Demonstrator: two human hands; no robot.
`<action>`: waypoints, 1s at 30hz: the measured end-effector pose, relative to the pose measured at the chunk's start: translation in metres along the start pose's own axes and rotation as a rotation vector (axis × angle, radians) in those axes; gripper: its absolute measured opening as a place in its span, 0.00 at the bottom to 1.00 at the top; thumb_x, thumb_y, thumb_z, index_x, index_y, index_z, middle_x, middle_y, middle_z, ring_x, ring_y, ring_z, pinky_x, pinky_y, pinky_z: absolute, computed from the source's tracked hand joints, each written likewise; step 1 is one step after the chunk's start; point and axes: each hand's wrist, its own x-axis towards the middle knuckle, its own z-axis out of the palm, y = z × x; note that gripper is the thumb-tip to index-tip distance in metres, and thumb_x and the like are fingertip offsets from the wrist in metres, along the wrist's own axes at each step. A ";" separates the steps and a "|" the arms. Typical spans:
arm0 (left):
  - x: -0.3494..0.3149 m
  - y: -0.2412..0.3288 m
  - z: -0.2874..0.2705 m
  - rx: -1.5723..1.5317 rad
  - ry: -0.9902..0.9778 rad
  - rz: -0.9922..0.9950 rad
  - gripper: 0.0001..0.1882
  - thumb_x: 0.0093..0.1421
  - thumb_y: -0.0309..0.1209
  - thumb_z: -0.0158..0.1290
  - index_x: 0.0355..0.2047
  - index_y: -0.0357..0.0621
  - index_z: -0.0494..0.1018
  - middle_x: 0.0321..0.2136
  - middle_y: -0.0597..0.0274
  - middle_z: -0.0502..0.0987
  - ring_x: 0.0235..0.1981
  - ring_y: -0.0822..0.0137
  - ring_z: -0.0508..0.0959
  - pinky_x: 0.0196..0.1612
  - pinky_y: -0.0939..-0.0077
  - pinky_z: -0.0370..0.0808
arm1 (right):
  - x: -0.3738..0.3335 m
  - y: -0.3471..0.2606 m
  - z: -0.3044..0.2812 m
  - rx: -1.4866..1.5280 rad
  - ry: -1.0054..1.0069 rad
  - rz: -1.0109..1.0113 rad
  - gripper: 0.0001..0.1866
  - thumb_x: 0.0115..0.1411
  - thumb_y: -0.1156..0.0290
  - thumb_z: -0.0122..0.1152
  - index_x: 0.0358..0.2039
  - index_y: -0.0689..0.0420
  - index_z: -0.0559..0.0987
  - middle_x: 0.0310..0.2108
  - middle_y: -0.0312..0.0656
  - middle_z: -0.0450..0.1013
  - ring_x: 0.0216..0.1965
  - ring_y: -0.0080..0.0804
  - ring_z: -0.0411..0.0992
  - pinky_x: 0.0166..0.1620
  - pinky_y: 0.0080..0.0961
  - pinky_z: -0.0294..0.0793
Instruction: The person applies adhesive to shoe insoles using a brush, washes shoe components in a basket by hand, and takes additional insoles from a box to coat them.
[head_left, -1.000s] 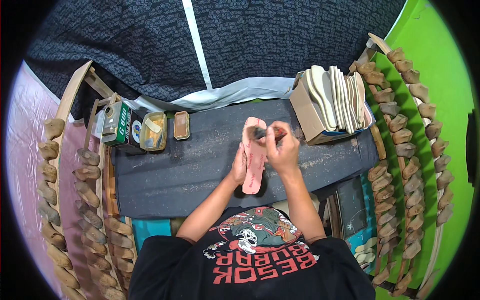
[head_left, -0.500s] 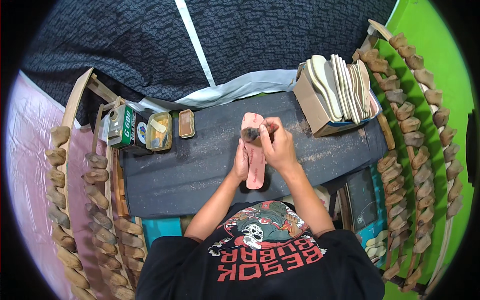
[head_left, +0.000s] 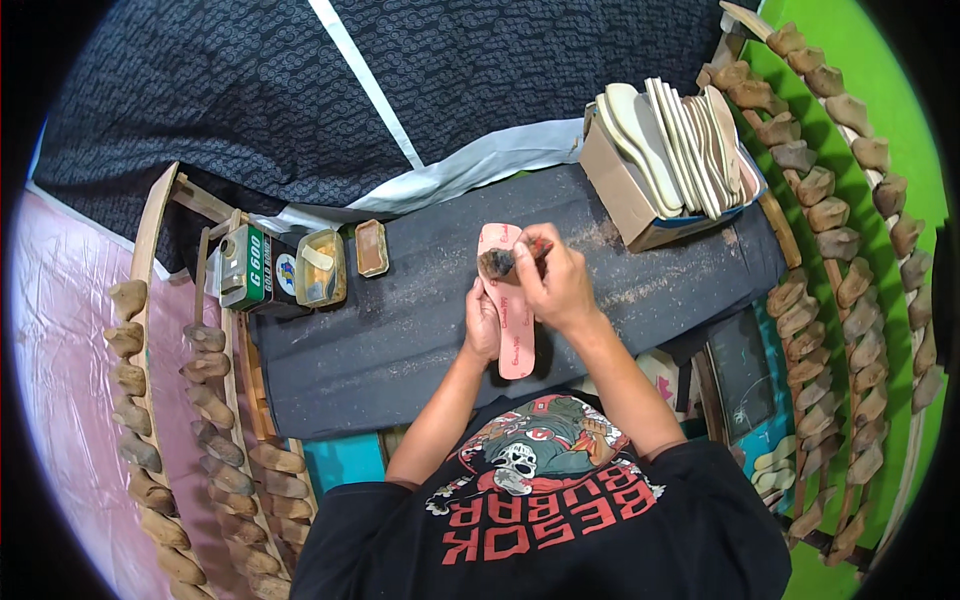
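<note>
My left hand (head_left: 482, 322) grips a pink, sole-shaped insole (head_left: 517, 335) with red print by its left edge. The insole lies lengthwise in front of me, over the dark cloth. In my right hand (head_left: 557, 285) is a brush (head_left: 497, 263) with dark, clumped bristles and a reddish handle, pinched between thumb and fingers. Its bristles rest on or just above the upper part of the insole, near the left edge; whether they touch cannot be made out. The fingers of my left hand beneath the insole are hidden.
A dark cloth (head_left: 400, 350) with scattered pale crumbs covers the table. A green-and-silver can (head_left: 258, 270), a tub with a pale spatula (head_left: 321, 268) and a small brown-filled tray (head_left: 372, 248) stand left. Insoles (head_left: 655, 150) fill a cardboard box (head_left: 625, 190) right. Racks of wooden shoe lasts (head_left: 815, 255) flank both sides.
The brush has shifted slightly across the upper insole, toward its left edge. The insole's lower end has tilted a little to the right. The whole view has turned slightly.
</note>
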 end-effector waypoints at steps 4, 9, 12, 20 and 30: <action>-0.004 -0.001 -0.003 0.005 -0.191 -0.099 0.35 0.72 0.57 0.26 0.61 0.45 0.67 0.49 0.52 0.78 0.43 0.58 0.82 0.41 0.61 0.83 | 0.014 0.021 -0.021 -0.045 0.168 0.098 0.08 0.72 0.69 0.54 0.42 0.60 0.71 0.22 0.40 0.73 0.22 0.28 0.74 0.27 0.28 0.72; 0.001 -0.012 -0.002 -0.029 -0.179 -0.105 0.36 0.71 0.57 0.27 0.64 0.43 0.64 0.50 0.51 0.78 0.47 0.55 0.81 0.47 0.57 0.81 | 0.002 0.017 -0.023 -0.037 0.034 0.089 0.09 0.71 0.69 0.54 0.44 0.61 0.68 0.23 0.46 0.73 0.24 0.33 0.75 0.29 0.32 0.72; 0.004 -0.014 0.018 -0.201 0.153 -0.066 0.36 0.71 0.56 0.26 0.65 0.43 0.63 0.51 0.49 0.78 0.46 0.56 0.82 0.48 0.57 0.81 | -0.010 0.006 -0.018 -0.041 -0.038 0.048 0.10 0.72 0.67 0.53 0.45 0.60 0.67 0.25 0.48 0.75 0.26 0.35 0.78 0.31 0.34 0.75; 0.007 -0.013 0.002 -0.030 -0.206 -0.092 0.37 0.70 0.54 0.26 0.64 0.39 0.64 0.57 0.49 0.74 0.48 0.53 0.80 0.44 0.54 0.82 | 0.008 0.032 -0.043 -0.129 0.107 0.170 0.11 0.72 0.67 0.52 0.47 0.59 0.67 0.23 0.47 0.73 0.26 0.37 0.78 0.30 0.34 0.75; 0.021 -0.003 -0.003 -0.032 -0.096 -0.017 0.37 0.69 0.54 0.28 0.70 0.43 0.58 0.66 0.53 0.67 0.66 0.53 0.68 0.68 0.54 0.64 | 0.007 0.020 -0.020 -0.019 -0.023 0.071 0.11 0.71 0.68 0.54 0.47 0.61 0.67 0.26 0.50 0.75 0.28 0.44 0.79 0.32 0.39 0.74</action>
